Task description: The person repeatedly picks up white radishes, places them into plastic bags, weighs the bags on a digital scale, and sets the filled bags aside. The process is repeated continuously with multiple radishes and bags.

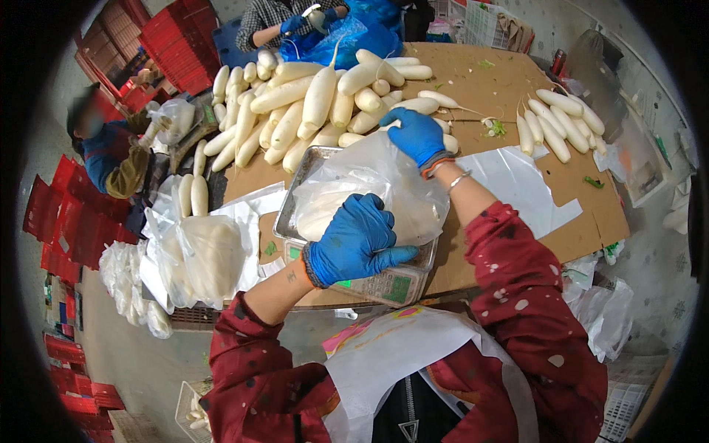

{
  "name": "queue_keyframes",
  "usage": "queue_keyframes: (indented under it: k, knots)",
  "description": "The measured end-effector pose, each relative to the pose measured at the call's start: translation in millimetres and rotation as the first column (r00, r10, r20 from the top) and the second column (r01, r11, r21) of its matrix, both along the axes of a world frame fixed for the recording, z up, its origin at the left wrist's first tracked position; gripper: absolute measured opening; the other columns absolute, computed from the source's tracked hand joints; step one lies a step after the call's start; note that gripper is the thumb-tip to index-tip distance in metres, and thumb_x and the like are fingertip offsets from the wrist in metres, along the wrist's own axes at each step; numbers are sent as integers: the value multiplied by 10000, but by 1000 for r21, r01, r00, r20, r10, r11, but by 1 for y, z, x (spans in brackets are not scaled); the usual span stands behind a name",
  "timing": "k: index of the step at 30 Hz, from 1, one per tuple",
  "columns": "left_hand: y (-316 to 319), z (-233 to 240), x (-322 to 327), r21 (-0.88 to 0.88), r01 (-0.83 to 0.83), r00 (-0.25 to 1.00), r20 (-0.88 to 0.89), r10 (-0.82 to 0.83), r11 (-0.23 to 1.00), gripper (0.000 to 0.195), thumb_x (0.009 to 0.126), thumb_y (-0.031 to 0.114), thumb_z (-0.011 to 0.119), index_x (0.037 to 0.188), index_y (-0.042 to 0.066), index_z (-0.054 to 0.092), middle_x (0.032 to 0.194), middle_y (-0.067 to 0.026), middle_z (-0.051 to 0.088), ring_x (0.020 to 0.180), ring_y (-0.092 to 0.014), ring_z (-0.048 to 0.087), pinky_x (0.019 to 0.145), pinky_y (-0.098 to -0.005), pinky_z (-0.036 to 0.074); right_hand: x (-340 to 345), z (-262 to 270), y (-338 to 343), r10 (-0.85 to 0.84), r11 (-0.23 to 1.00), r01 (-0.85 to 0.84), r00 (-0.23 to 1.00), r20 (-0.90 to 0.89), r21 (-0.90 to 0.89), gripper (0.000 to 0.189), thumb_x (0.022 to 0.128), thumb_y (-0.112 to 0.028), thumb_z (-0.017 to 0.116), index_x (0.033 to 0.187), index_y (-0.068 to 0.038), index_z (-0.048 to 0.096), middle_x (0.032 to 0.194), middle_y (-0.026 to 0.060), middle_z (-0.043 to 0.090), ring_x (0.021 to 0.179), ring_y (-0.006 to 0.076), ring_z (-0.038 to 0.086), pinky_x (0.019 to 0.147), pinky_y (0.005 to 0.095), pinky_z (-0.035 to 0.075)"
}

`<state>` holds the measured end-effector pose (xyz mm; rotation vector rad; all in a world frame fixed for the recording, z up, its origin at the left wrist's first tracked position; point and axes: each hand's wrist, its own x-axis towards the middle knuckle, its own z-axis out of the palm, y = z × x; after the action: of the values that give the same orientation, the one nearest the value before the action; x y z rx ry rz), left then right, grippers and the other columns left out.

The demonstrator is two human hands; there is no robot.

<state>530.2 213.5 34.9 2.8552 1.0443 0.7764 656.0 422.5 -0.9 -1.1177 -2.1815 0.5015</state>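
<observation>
A clear plastic bag [424,207] of white radishes rests in the metal pan [289,213] of a digital scale [382,285]. My left hand [354,241], in a blue glove, is over the bag's near side with its fingers curled and thumb stretched out. Whether plastic is inside those fingers is hidden. At the bag's far right corner, my gloved right hand [415,138] has its fingers bent down on the plastic, close to the radish pile [288,122]. Part of the scale's keypad and display shows below my left hand.
Filled bags [207,260] stand at the left table edge. More radishes [559,119] lie right on the cardboard [587,216], near a white sheet [509,177]. One person [293,25] handles a radish across the table; another [111,149] holds a bag at left. Red crates [77,216] are stacked beyond.
</observation>
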Motion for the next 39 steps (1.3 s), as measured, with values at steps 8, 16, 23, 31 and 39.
queue_keyframes:
  k: [8, 16, 23, 31, 39]
  knots:
    - [5, 6, 5, 6, -501, 722, 554, 415, 865, 479, 724, 303, 773, 1090, 58, 586, 1076, -173, 605, 1025, -362, 557, 936, -407, 416, 22, 62, -26, 247, 742, -566, 730, -637, -360, 336, 940, -264, 499, 1180, -58, 611, 946, 20, 631, 758, 68, 554, 657, 174, 442]
    - [30, 19, -61, -413, -332, 601, 600, 528, 848, 324, 824, 325, 666, 978, 40, 660, 863, -166, 670, 758, -290, 644, 715, -380, 490, -8, 141, -147, 541, 679, -734, 480, -690, 21, 421, 897, -73, 568, 1300, 14, 485, 1230, 133, 586, 979, 150, 605, 817, 275, 509]
    - [-24, 99, -204, -387, -699, 176, 722, 669, 602, 357, 824, 362, 712, 918, 19, 683, 751, 2, 630, 633, -78, 541, 574, -253, 457, 63, 123, -103, 433, 837, -544, 723, -538, -57, 362, 931, -99, 501, 1277, 10, 498, 1265, 118, 555, 1023, 167, 584, 868, 286, 500]
    - [-82, 20, -386, -225, -958, 70, 412, 908, 176, 497, 785, 395, 702, 1057, -19, 661, 962, -150, 694, 850, -249, 647, 795, -336, 466, 174, 41, -77, -71, 895, -125, 907, -415, -428, 319, 932, -175, 505, 1195, -15, 594, 945, 64, 638, 836, 110, 601, 750, 239, 494]
    - [-99, -141, -515, -361, -898, -293, 69, 954, -250, 871, 720, 504, 689, 1329, -64, 432, 1318, -264, 491, 1238, -370, 469, 1030, -415, 376, 284, -51, -52, -212, 823, 42, 948, -238, -566, 364, 917, -167, 562, 1259, -43, 553, 1125, 83, 627, 1011, 143, 587, 874, 266, 472]
